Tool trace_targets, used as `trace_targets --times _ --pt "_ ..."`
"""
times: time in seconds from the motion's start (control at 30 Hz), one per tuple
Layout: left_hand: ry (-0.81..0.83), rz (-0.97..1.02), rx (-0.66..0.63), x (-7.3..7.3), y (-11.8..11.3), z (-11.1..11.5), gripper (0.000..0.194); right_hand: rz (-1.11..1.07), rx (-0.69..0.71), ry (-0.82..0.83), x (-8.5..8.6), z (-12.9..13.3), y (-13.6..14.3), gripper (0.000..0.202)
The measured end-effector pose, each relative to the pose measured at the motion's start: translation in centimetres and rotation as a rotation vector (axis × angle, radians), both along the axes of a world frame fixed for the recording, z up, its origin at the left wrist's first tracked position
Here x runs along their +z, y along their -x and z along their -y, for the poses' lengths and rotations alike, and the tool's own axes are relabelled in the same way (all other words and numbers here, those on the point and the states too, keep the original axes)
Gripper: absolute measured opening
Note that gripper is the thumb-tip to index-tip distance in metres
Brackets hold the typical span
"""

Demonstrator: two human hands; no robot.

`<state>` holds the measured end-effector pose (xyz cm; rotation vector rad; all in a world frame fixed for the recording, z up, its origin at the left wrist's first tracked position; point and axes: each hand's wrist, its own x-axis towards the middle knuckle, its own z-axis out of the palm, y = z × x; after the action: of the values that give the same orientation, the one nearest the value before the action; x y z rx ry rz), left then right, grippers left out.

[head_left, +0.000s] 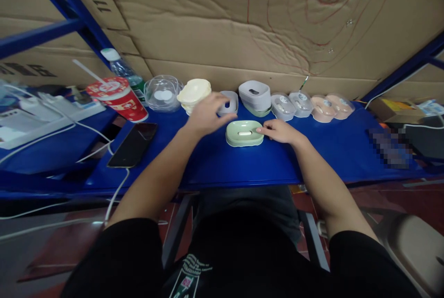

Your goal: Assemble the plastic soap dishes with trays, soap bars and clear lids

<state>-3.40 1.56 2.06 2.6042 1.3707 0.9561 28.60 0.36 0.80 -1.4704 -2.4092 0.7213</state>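
Note:
A pale green oval soap dish (244,138) with a slot in its middle sits on the blue table in front of me. My right hand (278,130) grips its right rim, the thumb on the edge and the other fingers curled. My left hand (208,115) is raised to the left of the dish, fingers spread, holding nothing visible. Behind the left fingers stands a light grey oval dish (233,102), partly covered by the hand. Close by is a stack of cream-coloured dishes (194,91). Farther back, grey dishes (255,96) are stacked over a green one.
Clear plastic lids (163,94) lie at the back left. Lidded grey dishes (282,107) and lidded peach dishes (322,108) line the back right. A red paper cup (126,104), a bottle (121,67) and a phone (133,145) with a cable stand left. Cardboard (208,21) walls the back.

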Motion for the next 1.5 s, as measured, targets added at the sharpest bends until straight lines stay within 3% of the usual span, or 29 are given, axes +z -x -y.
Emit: trace_targets --times 0.1,0.2,0.33,0.53,0.77,1.03,1.17,1.27,1.37,1.5 --pt "-0.056 0.136 0.461 1.0 4.2 -1.1 0.052 0.008 0.014 -0.016 -0.1 0.0 -0.1 0.067" --pt "0.062 0.099 0.658 0.5 8.5 -2.7 0.056 0.000 0.017 -0.023 -0.2 -0.1 -0.2 0.066" --pt "0.230 -0.050 0.749 -0.2 10.9 -3.8 0.050 -0.004 0.020 -0.021 -0.3 -0.2 -0.4 0.064" --pt "0.325 -0.075 0.817 0.8 9.6 -3.4 0.040 0.001 0.020 -0.020 -0.1 -0.1 -0.3 0.064" --pt "0.312 -0.025 0.917 0.6 8.8 -3.4 0.040 0.008 0.009 -0.014 0.0 0.0 -0.3 0.066" --pt "0.083 0.171 0.883 2.1 8.4 -2.1 0.044 -0.002 0.011 -0.036 0.0 -0.1 -0.2 0.066" --pt "-0.109 0.242 0.721 3.0 7.5 -0.8 0.046 -0.011 -0.028 -0.095 0.1 -0.1 -0.3 0.063" --pt "-0.235 0.260 0.586 3.4 5.7 0.1 0.031 -0.082 -0.096 -0.178 0.3 0.1 -0.4 0.056" --pt "-0.294 0.246 0.471 3.0 3.7 0.5 0.020 -0.193 -0.139 -0.283 0.5 0.4 -0.3 0.054" --pt "-0.286 0.176 0.347 1.9 1.8 0.7 0.021 -0.315 -0.120 -0.363 0.6 0.8 0.1 0.071"
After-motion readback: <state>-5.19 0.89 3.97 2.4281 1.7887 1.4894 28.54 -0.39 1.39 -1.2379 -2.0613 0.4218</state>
